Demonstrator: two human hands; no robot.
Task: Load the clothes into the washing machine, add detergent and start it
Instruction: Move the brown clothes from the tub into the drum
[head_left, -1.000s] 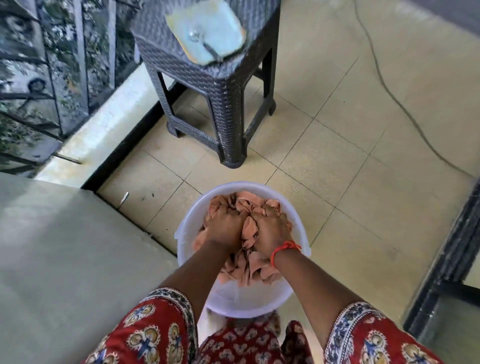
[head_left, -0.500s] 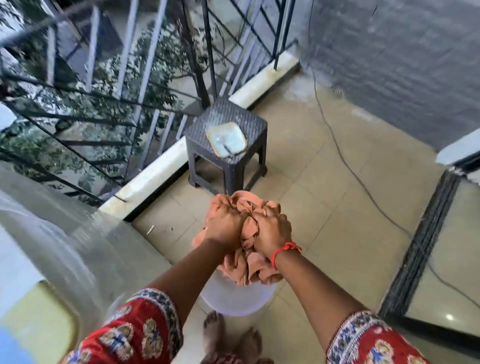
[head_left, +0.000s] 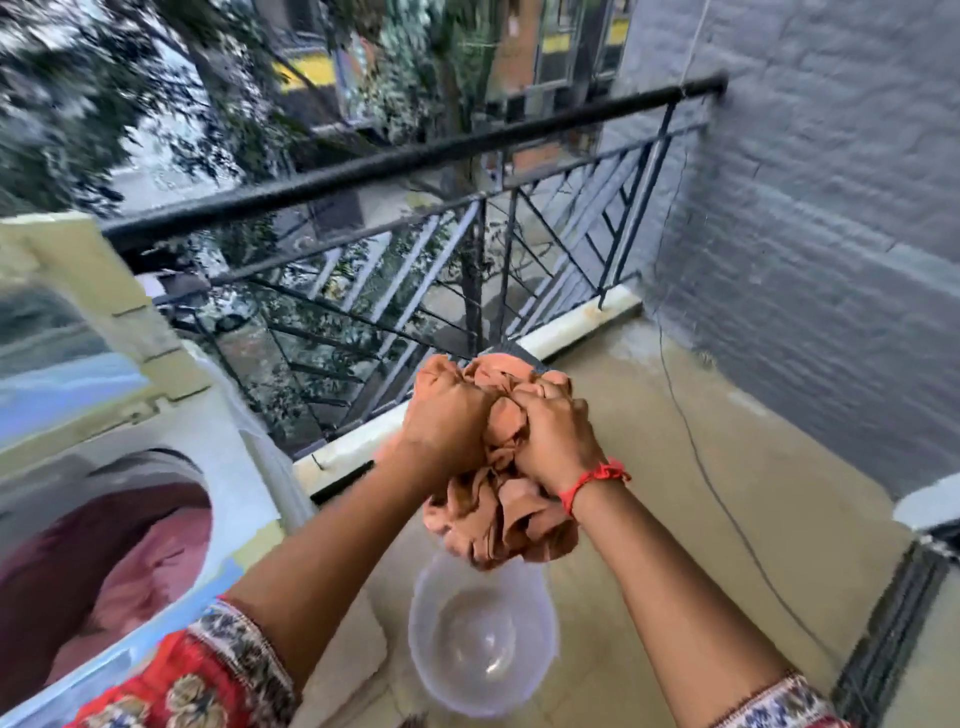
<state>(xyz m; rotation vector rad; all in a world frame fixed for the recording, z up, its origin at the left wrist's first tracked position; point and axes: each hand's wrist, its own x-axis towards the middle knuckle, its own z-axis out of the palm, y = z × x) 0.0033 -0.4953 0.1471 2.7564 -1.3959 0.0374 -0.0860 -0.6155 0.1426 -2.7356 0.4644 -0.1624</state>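
Both of my hands clutch a bunched peach-orange cloth (head_left: 498, 514) in mid-air at the centre of the head view. My left hand (head_left: 447, 421) grips its left side, and my right hand (head_left: 556, 431), with a red thread at the wrist, grips its right side. Below the cloth a white plastic bucket (head_left: 483, 639) stands empty on the tiled floor. At the left is the top-loading washing machine (head_left: 156, 415), lid up, its drum opening (head_left: 104, 561) showing dark red and pink clothes inside.
A black metal balcony railing (head_left: 415, 156) runs across behind my hands, with trees beyond it. A grey brick wall (head_left: 831, 208) stands at the right. A thin black cable (head_left: 727, 519) trails across the floor. A dark door frame (head_left: 893, 623) is at the lower right.
My hands have lifted the peach cloth out of the bucket and up to chest height. The view has swung upward and left, bringing the washing machine and railing into sight.
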